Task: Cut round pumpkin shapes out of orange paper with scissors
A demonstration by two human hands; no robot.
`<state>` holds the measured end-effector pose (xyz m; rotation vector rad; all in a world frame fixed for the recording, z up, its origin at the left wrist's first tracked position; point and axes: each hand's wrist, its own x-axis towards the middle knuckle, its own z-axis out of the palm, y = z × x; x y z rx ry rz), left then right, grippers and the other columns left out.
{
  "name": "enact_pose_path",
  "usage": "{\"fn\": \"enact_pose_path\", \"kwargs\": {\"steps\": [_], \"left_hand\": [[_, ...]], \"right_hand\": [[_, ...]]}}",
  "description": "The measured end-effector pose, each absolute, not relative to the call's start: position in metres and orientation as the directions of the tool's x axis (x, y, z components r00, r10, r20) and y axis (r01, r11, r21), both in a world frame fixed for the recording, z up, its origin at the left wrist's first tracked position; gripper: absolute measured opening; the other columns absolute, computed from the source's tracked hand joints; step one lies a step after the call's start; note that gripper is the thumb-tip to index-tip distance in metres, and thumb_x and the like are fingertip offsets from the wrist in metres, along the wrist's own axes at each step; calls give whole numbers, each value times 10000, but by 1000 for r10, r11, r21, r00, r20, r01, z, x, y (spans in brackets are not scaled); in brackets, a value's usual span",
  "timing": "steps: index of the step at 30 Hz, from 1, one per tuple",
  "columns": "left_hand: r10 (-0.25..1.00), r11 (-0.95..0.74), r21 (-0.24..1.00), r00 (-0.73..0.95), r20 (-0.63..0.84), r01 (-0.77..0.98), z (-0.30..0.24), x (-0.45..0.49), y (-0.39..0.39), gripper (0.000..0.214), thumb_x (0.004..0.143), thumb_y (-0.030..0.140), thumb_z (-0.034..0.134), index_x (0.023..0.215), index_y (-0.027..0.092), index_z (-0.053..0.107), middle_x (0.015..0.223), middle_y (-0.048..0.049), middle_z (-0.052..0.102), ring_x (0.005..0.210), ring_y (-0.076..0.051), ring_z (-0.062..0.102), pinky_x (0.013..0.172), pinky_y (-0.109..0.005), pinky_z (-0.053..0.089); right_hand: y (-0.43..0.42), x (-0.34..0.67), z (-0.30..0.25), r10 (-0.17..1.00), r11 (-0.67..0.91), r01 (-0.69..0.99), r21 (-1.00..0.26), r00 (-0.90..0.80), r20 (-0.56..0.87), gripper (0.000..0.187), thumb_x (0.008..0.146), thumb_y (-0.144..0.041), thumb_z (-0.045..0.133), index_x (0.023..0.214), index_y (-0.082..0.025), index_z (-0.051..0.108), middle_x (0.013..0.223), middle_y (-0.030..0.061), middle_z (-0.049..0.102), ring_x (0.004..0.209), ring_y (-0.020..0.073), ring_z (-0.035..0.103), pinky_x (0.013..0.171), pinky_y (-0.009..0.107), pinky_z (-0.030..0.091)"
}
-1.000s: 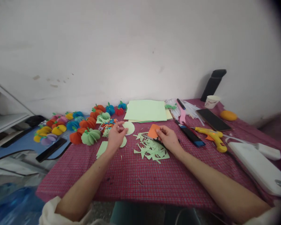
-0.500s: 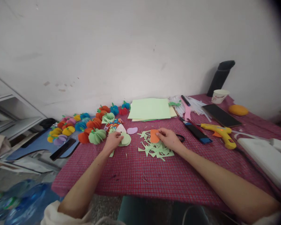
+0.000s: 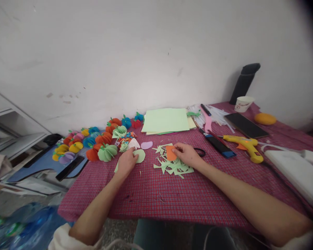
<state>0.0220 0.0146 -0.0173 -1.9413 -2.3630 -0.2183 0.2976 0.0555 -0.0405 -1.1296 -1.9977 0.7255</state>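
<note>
Pinching orange paper (image 3: 170, 153), the right hand (image 3: 187, 155) may snag tangled scraps (image 3: 172, 167) beneath; at its nine o'clock, the left hand (image 3: 127, 161) half-curls, hold unclear.

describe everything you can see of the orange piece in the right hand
The orange piece is small, plain and thin, and looks like paper or card. Its left and lower edges look fairly straight; its right edge is partly covered by the fingers and thumb of the right hand, which pinch it there. It shows its broad face to the camera, in front of the heap of light green paper scraps. Whether it touches them, or has several layers, cannot be told.
</note>
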Motion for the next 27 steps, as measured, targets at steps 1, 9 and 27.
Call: {"fn": "enact_pose_path", "kwargs": {"steps": [1,9,27], "left_hand": [[970,181,41,-185,156,983,-17,22,14,384,751,355,449,1097,195,497,886,-64,627,764,-175,573,644,-254,379],[954,99,-40,-84,287,994,1,17,20,329,781,363,410,1027,191,546,916,-73,624,852,-186,553,731,-270,375],[968,-250,-106,250,-14,962,1,50,72,349,763,417,456,1049,252,571,1011,-81,622,998,-232,511,853,-328,312]], "right_hand": [[55,298,-40,879,462,480,-746,-360,312,192,783,-297,432,726,-172,567,610,-11,563,549,113,482,495,204,313],[50,297,-33,867,489,491,-721,-363,341,177,781,-287,438,713,-174,557,589,-21,531,540,109,459,498,206,288],[44,294,-28,845,517,494,-699,-425,324,178,785,-244,433,718,-170,581,573,-20,527,513,98,433,480,198,264]]}}
